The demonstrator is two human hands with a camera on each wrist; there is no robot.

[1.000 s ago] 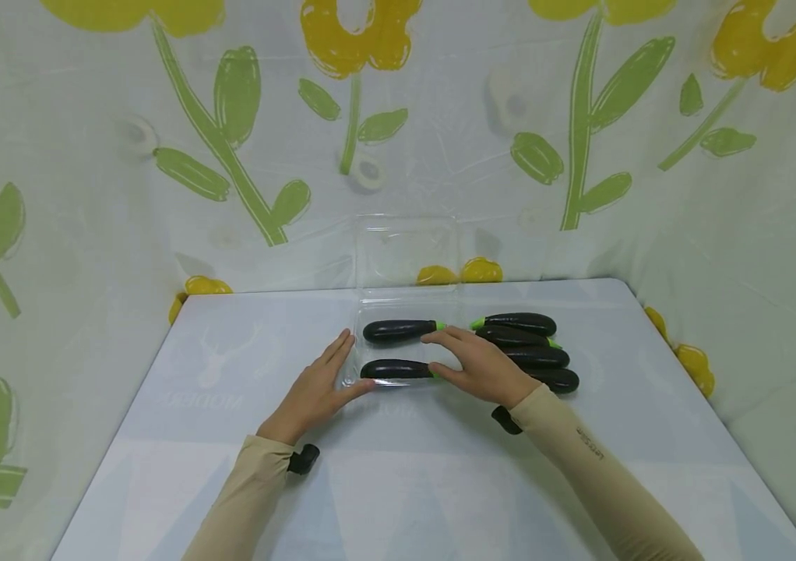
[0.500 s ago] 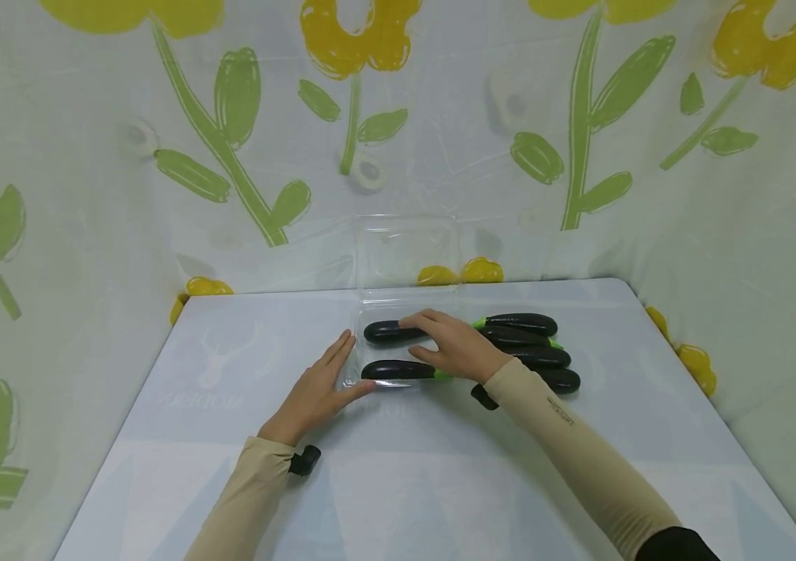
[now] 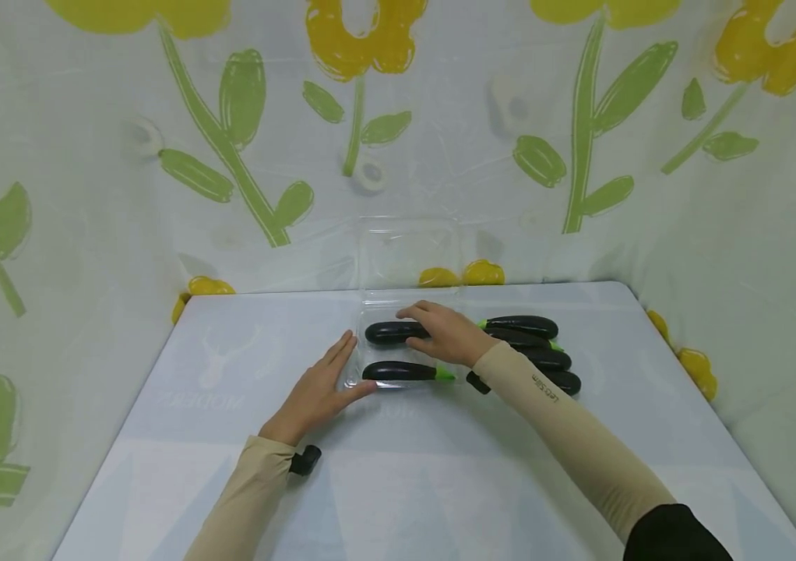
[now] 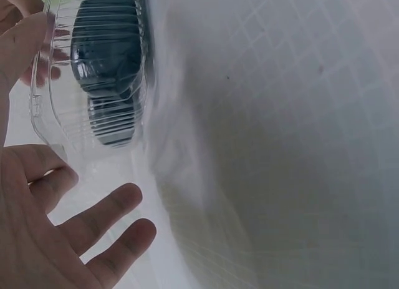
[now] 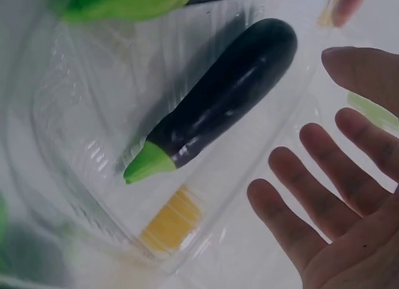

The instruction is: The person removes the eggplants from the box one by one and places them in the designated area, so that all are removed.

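Observation:
A clear plastic clamshell box [image 3: 408,351] lies with its lid raised. Two dark eggplants are inside: one eggplant [image 3: 387,333] at the back, another eggplant [image 3: 398,371] along the front, green stem end pointing right. At the box's front left corner is my left hand [image 3: 317,396]; the thumb lies along the front, and outstretched fingers touch the left side. Two of its fingers stand free in the left wrist view. Over the back eggplant hovers my right hand [image 3: 445,331], fingers spread, covering its stem end. Nothing is in the right palm in the right wrist view.
Several more eggplants [image 3: 520,323] lie in a stack just right of the box, partly behind the right forearm. The raised lid [image 3: 408,251] is close to the flower-printed cloth [image 3: 468,140] behind the white table [image 3: 230,405].
My right hand has moved left and slightly back, from the stem ends to over the back eggplant. The front eggplant's green stem now shows fully. The left hand has stayed put.

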